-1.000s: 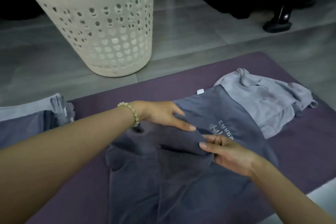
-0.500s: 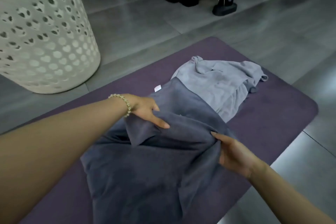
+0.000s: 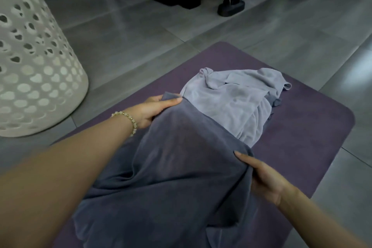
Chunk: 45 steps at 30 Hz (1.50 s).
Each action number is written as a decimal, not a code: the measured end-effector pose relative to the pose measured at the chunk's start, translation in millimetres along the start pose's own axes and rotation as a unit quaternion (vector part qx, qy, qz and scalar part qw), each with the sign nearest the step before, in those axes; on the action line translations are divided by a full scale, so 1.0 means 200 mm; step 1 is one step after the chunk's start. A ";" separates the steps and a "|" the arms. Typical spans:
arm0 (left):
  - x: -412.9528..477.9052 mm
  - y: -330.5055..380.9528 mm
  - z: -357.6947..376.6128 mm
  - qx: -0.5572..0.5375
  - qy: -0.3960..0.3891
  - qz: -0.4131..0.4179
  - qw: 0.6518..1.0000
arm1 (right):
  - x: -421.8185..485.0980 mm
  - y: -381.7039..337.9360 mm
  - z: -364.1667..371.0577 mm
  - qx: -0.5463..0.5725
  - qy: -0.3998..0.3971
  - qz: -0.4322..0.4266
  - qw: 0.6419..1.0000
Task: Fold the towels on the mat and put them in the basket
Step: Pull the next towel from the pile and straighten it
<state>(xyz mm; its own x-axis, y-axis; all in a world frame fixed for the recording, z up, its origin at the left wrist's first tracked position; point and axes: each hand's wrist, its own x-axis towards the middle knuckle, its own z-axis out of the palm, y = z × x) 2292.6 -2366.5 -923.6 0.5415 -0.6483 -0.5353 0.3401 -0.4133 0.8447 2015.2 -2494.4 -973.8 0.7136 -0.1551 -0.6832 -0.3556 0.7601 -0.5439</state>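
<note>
The dark grey towel (image 3: 181, 177) lies in the middle of the mat (image 3: 314, 127). Its far edge is lifted and the rest spills in loose waves toward the person. The left hand (image 3: 150, 111) pinches the far left corner with the thumb on top of the cloth. The right hand (image 3: 267, 181) holds the right corner, fingers curled under the edge. Each grip is closed on this towel, with the cloth stretched between the 2 hands. No clean crease shows, so I judge this towel to be at the spreading or first-fold stage, not folded.

The light grey towel (image 3: 237, 102) sits crumpled just beyond it on the far end of the mat. Its near side is overlapped by the dark towel's raised edge, and neither hand touches it.

The basket (image 3: 40, 78) stands on the floor (image 3: 141, 46) to the left, off the mat and apart from both towels. Only its pierced side wall shows, so what it already holds cannot be told.

From what is visible, 2 towels remain to be folded, and both are yet to go into the basket. A beaded bracelet (image 3: 128, 120) circles the left wrist.
</note>
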 end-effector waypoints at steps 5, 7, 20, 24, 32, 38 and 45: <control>0.24 0.05 0.04 0.174 0.143 0.154 0.962 | 0.07 0.01 -0.10 -0.127 0.002 -0.012 0.992; 0.32 0.00 0.04 0.216 0.155 0.139 0.954 | 0.09 0.03 -0.17 -0.196 0.035 -0.011 0.980; 0.47 -0.19 0.06 0.251 0.149 0.055 0.955 | -0.04 0.12 -0.43 -0.389 0.184 -0.226 0.874; 0.48 -0.19 0.08 0.323 0.118 0.035 0.938 | -0.02 0.11 -0.46 -0.410 0.172 -0.219 0.869; 0.38 -0.07 0.08 0.263 0.151 0.162 0.939 | -0.05 0.09 -0.47 -0.333 0.117 -0.157 0.922; 0.21 -0.05 0.07 0.288 0.034 0.157 0.944 | -0.12 0.09 -0.46 -0.364 0.151 -0.123 0.911; -0.16 -0.03 -0.08 0.150 0.148 0.176 0.962 | -0.23 0.06 -0.36 -0.326 0.214 -0.195 0.900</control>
<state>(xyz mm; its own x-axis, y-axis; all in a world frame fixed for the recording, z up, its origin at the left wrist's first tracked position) 2286.0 -2333.0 -911.9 0.7928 -0.5894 -0.1551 -0.1172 -0.3971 0.9103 1935.2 -2523.7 -984.4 0.6123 -0.6650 -0.4275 -0.5063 0.0855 -0.8581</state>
